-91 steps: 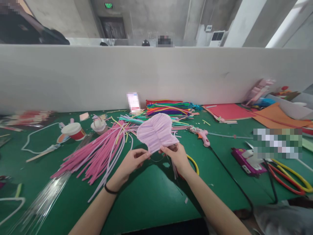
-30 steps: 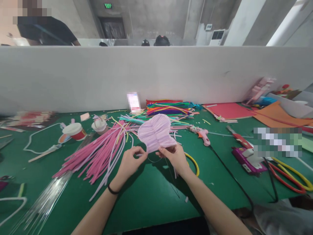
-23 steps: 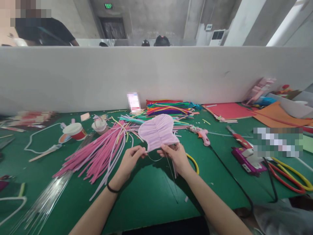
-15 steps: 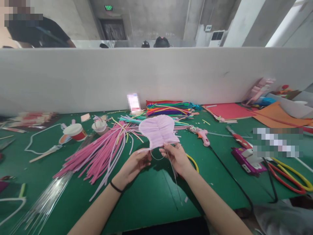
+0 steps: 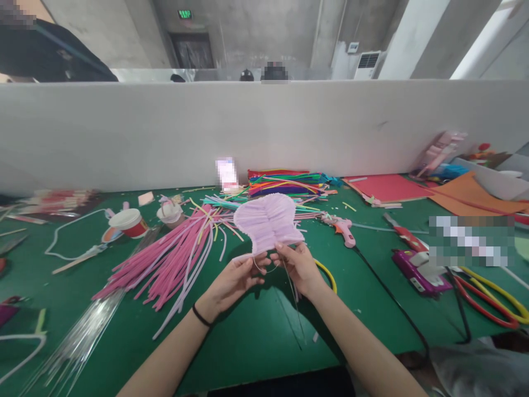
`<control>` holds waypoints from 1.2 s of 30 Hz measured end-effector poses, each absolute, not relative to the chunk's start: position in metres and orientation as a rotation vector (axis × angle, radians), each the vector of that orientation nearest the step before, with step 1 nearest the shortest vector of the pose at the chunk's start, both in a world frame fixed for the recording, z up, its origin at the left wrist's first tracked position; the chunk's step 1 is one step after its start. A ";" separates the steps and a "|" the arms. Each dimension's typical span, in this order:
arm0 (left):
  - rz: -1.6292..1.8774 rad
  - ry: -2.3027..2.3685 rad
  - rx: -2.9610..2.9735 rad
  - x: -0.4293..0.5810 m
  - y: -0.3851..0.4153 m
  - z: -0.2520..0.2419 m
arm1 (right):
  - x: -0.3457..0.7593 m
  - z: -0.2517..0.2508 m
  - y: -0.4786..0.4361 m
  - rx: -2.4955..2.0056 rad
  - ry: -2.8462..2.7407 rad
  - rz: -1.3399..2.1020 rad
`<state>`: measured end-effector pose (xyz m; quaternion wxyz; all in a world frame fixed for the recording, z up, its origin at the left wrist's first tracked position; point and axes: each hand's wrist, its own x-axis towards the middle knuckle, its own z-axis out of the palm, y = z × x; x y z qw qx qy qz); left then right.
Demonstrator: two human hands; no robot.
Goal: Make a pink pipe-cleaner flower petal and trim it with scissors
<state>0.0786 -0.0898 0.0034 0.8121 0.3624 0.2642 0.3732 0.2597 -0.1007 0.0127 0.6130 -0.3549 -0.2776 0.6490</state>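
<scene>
Right hand [image 5: 301,268] pinches the lilac piece [image 5: 268,220], 12 o'clock from both hands; left hand [image 5: 232,282] sits by its 7, can't tell its grip. Mostly looks built; strip end [image 5: 242,257] and wire [image 5: 270,272] probably aren't sorted.

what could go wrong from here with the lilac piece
The thin strand hanging below the right hand could snag or kink. The lilac piece is held near its lower edge, so its upper part might bend. The yellow loop lies close to the right hand and could get knocked.
</scene>
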 end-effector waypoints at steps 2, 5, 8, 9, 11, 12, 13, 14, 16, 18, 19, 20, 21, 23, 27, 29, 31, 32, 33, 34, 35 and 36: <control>0.797 0.558 0.779 0.079 -0.089 0.002 | 0.260 0.012 -0.100 -0.811 -0.636 1.505; 0.801 0.553 0.769 0.078 -0.089 0.001 | 0.260 0.012 -0.099 -0.799 -0.662 1.507; 0.804 0.570 0.758 0.079 -0.091 0.003 | 0.259 0.013 -0.100 -0.799 -0.696 1.495; 0.802 0.580 0.756 0.080 -0.091 0.004 | 0.259 0.013 -0.100 -0.804 -0.703 1.488; 0.805 0.602 0.748 0.081 -0.092 0.006 | 0.259 0.014 -0.100 -0.818 -0.714 1.471; 0.811 0.610 0.741 0.081 -0.092 0.007 | 0.259 0.014 -0.100 -0.827 -0.717 1.463; 0.820 0.617 0.732 0.082 -0.093 0.007 | 0.259 0.014 -0.100 -0.839 -0.721 1.453; 0.827 0.623 0.723 0.082 -0.093 0.008 | 0.259 0.014 -0.100 -0.851 -0.725 1.444; 0.835 0.629 0.708 0.083 -0.093 0.008 | 0.259 0.014 -0.100 -0.873 -0.736 1.430; 0.846 0.628 0.698 0.083 -0.095 0.008 | 0.259 0.013 -0.100 -0.886 -0.746 1.419; 0.857 0.627 0.693 0.084 -0.095 0.008 | 0.259 0.013 -0.100 -0.888 -0.751 1.412; 0.866 0.629 0.688 0.084 -0.096 0.009 | 0.259 0.012 -0.099 -0.891 -0.755 1.403; 0.873 0.638 0.686 0.084 -0.096 0.009 | 0.259 0.011 -0.099 -0.897 -0.759 1.392; 0.878 0.677 0.691 0.085 -0.096 0.011 | 0.258 0.009 -0.098 -0.915 -0.773 1.373; 0.895 0.809 0.774 0.084 -0.094 0.016 | 0.257 0.005 -0.098 -0.940 -0.840 1.359; 0.894 0.864 0.828 0.083 -0.094 0.019 | 0.256 0.005 -0.098 -0.952 -0.872 1.364; 0.885 0.880 0.868 0.082 -0.094 0.021 | 0.256 0.004 -0.098 -0.973 -0.904 1.378; 0.886 0.878 0.886 0.081 -0.094 0.021 | 0.257 0.003 -0.098 -0.986 -0.922 1.384; 0.892 0.877 0.907 0.081 -0.094 0.022 | 0.258 0.003 -0.099 -1.001 -0.941 1.391; 0.900 0.878 0.931 0.081 -0.094 0.023 | 0.258 0.002 -0.099 -1.018 -0.960 1.405; 0.907 0.875 0.955 0.080 -0.094 0.024 | 0.259 0.002 -0.099 -1.036 -0.978 1.425; 0.907 0.868 0.980 0.080 -0.094 0.024 | 0.260 0.001 -0.099 -1.052 -0.997 1.449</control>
